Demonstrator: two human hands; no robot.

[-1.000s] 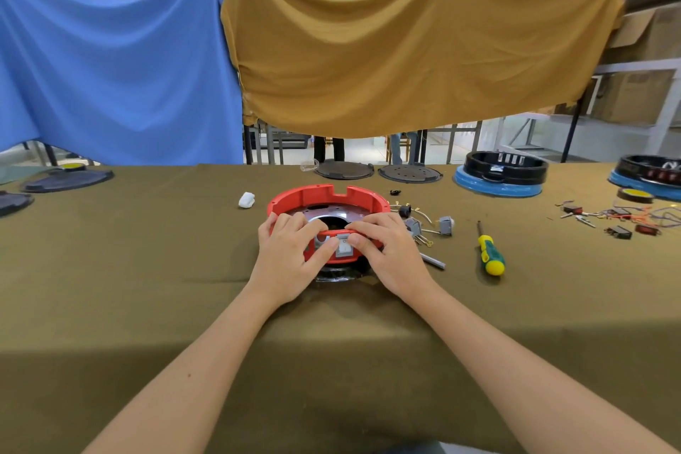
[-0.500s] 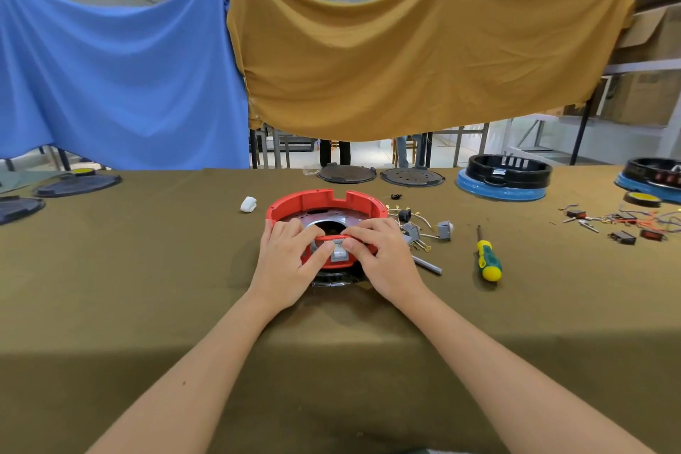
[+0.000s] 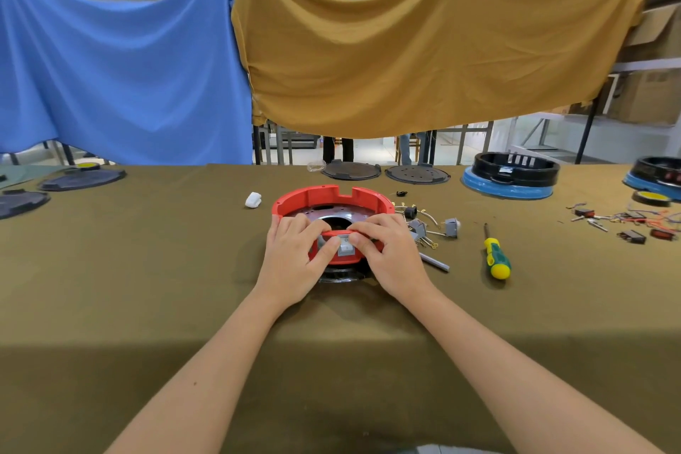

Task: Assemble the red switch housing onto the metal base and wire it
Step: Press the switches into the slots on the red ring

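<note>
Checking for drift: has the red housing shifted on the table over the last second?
No. The red housing keeps its place beside the screwdriver and white part; only the camera tilted.

Two bare forearms, no sleeves in view, left hand point(image 3: 294, 258), right hand point(image 3: 394, 258), no gloves, rings or watch

The switch housing point(image 3: 331, 200) sits on the metal base point(image 3: 333, 217) at the middle of the table point(image 3: 147, 269). The left hand point(image 3: 294, 262) and right hand point(image 3: 390, 258) rest on its near rim, either side of a switch point(image 3: 345, 246). A screwdriver point(image 3: 495, 254) lies to the right, loose connectors point(image 3: 435, 228) between. A small clip point(image 3: 253, 200) lies just left. Two flat discs point(image 3: 383, 171) lie behind.
</note>
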